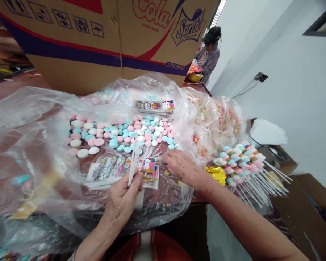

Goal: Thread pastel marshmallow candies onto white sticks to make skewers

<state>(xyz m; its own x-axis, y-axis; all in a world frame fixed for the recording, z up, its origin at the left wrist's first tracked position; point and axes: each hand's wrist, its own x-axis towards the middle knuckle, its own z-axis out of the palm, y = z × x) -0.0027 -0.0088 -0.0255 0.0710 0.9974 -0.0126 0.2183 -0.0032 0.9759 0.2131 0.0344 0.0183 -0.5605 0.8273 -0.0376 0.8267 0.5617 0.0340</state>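
Observation:
My left hand (126, 190) is closed around several white lollipop sticks (135, 161), which point up and away from me. My right hand (179, 165) reaches over the plastic sheet with its fingers curled down; whatever they pinch is hidden. Thin white sticks lie just left of those fingertips. Beyond both hands spreads a bed of pink, blue and white marshmallows (130, 134). Under and beside my left hand lie stacks of printed candy wrappers (108, 170). Another wrapper stack (154, 107) rests behind the marshmallows.
A large cardboard carton (84, 72) stands at the back. Clear plastic bags (220, 116) of wrapped sweets sit to the right. Skewered marshmallows (241, 161) are piled at the right edge beside gold ties (216, 175). A person (208, 54) is at the far end.

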